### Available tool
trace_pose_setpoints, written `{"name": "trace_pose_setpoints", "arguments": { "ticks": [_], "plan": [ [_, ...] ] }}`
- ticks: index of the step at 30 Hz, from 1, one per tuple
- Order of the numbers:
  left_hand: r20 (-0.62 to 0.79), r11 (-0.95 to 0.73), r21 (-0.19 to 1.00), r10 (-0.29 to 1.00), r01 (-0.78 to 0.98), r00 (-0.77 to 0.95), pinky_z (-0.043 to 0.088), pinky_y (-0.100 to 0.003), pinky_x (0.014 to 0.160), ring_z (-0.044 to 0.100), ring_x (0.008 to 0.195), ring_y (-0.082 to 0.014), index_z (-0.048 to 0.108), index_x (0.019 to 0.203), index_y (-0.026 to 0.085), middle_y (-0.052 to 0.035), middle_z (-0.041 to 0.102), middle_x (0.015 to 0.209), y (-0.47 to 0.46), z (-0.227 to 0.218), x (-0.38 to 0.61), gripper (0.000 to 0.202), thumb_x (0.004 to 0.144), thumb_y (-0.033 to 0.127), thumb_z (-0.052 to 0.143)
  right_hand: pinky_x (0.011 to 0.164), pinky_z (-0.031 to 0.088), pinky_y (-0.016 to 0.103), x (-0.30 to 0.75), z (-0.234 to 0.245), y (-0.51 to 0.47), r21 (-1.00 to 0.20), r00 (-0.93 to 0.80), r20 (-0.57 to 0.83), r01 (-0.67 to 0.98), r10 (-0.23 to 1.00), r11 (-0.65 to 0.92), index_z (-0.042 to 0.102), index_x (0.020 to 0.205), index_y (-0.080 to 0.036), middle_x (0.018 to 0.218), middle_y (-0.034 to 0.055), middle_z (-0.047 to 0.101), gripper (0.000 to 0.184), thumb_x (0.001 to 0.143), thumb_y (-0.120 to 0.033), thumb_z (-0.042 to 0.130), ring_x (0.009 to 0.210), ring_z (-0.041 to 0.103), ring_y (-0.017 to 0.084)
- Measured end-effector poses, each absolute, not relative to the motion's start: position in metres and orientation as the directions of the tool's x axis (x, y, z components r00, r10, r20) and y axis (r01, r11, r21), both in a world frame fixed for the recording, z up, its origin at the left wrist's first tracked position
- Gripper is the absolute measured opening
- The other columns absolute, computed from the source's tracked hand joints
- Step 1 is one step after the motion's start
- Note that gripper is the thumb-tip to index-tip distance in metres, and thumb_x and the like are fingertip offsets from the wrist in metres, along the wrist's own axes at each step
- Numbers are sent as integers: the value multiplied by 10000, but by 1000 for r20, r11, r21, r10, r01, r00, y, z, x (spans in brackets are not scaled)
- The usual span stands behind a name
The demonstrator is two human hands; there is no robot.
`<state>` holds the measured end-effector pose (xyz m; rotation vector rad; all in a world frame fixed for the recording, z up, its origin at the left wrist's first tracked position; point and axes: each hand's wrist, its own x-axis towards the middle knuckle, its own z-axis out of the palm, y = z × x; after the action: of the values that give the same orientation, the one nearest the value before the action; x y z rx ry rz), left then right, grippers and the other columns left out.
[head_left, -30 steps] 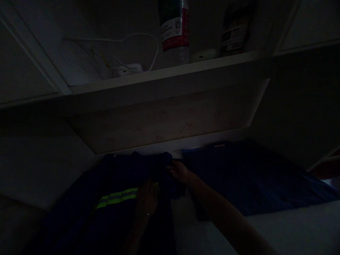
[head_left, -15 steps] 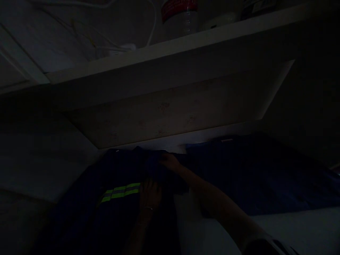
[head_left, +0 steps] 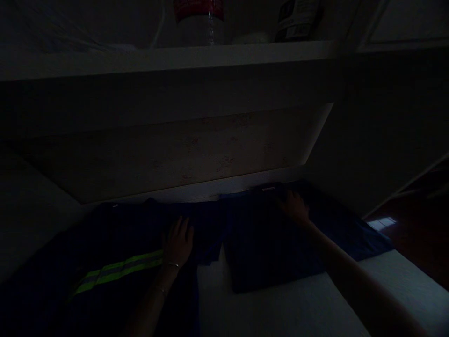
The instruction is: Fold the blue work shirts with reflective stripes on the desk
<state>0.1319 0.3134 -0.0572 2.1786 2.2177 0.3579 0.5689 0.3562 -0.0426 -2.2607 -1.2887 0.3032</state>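
Note:
The scene is very dark. My left hand point(head_left: 178, 242) lies flat with fingers stretched out on a dark blue garment point(head_left: 115, 243) that has a yellow-green reflective stripe point(head_left: 115, 271). My right hand point(head_left: 295, 207) rests on the far edge of a second dark blue garment point(head_left: 266, 238) lying to the right. Its fingers look curled onto the cloth near the collar; whether they grip it is unclear. Both garments lie on a pale flat surface point(head_left: 301, 304).
A pale headboard-like panel point(head_left: 182, 150) rises behind the garments, topped by a shelf point(head_left: 175, 58). On the shelf stand a plastic bottle with a red label point(head_left: 198, 18) and a dark packet point(head_left: 296, 18). Dark floor point(head_left: 414, 224) shows at right.
My right hand has left the striped garment's top edge and moved right onto the second garment. My left hand slid up past the stripe. The camera view has turned right.

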Motion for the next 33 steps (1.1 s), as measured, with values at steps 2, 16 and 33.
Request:
{"name": "trace_pose_setpoints", "arguments": {
  "ticks": [2, 16, 33],
  "plan": [
    [53, 20, 163, 998, 986, -29, 192, -730, 1089, 253, 1452, -320, 405, 1442, 329, -38, 313, 1581, 326, -62, 147, 528, 957, 492, 273, 1031, 211, 708, 597, -55, 346, -312, 584, 70, 783, 809, -538, 497, 1354, -196, 1408, 202, 454, 635, 884, -617, 421, 1305, 398, 404],
    [237, -115, 230, 970, 966, 59, 380, -493, 1077, 568, 1179, -264, 688, 1083, 213, -103, 633, 1275, 321, -37, 184, 372, 924, 294, 362, 1031, 298, 532, 628, -78, 333, -442, 502, 252, 820, 827, -363, 702, 1008, -188, 1137, 120, 664, 391, 936, -398, 380, 1086, 570, 281],
    [89, -209, 680, 975, 703, 203, 463, -362, 981, 626, 1073, -203, 688, 858, 217, -83, 670, 1104, 223, -41, 266, 171, 863, 262, 523, 559, 410, 278, 630, -14, 147, -954, 333, -24, 273, 943, -121, 586, 672, -221, 644, -4, 545, 381, 751, -589, 644, 606, 508, 159]
  ]
}}
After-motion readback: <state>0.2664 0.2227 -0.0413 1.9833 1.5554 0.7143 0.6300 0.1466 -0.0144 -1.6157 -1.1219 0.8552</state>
